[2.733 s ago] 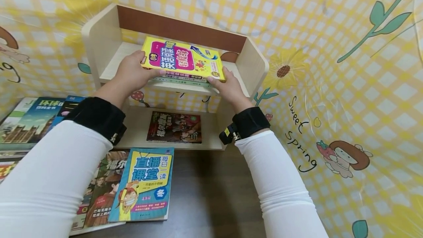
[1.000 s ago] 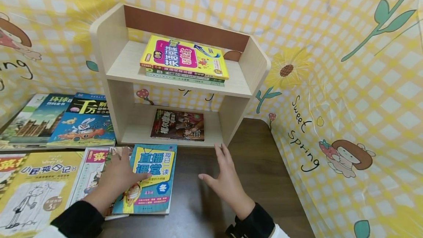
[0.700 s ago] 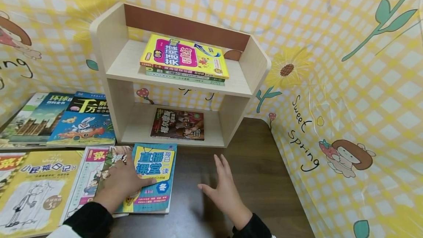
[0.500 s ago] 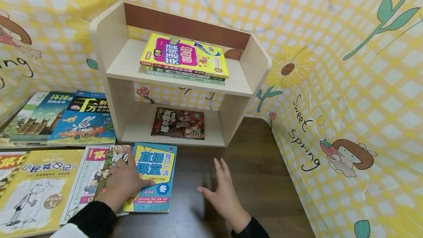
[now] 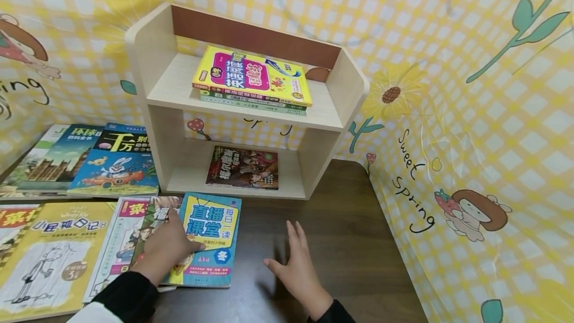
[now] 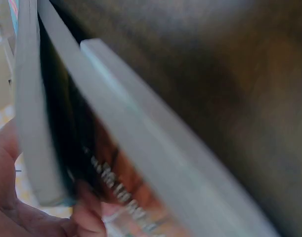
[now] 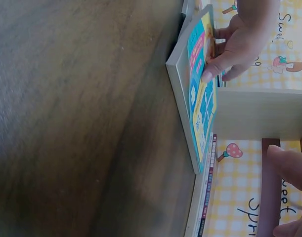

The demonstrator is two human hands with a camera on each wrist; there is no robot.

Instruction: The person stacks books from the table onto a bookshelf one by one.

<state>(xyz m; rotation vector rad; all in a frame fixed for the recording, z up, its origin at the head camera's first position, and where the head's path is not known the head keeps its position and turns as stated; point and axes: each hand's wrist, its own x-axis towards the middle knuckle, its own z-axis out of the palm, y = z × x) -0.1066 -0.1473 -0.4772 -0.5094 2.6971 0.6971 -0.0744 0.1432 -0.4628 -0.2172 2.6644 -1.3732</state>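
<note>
A blue book with a yellow cover panel (image 5: 215, 228) lies at the front of the shelf, overlapping a dark-covered book (image 5: 154, 213). My left hand (image 5: 168, 245) pinches its left edge, thumb on the cover. In the left wrist view the blue book's page edge (image 6: 32, 113) sits between thumb and fingertips, with a gap to the book beneath. To the right, my right hand (image 5: 296, 265) hovers over the table, fingers spread and holding nothing.
A two-tier wooden shelf (image 5: 157, 83) carries a stack topped by a yellow book (image 5: 253, 76) above and a dark book (image 5: 242, 167) below. Several books, including a yellow diary book (image 5: 58, 258), cover the left of the dark table (image 5: 345, 243).
Both hands have left the yellow book, now resting on the upper shelf, and come down. The left has settled on the blue book's edge; the right has drifted slightly toward me.
</note>
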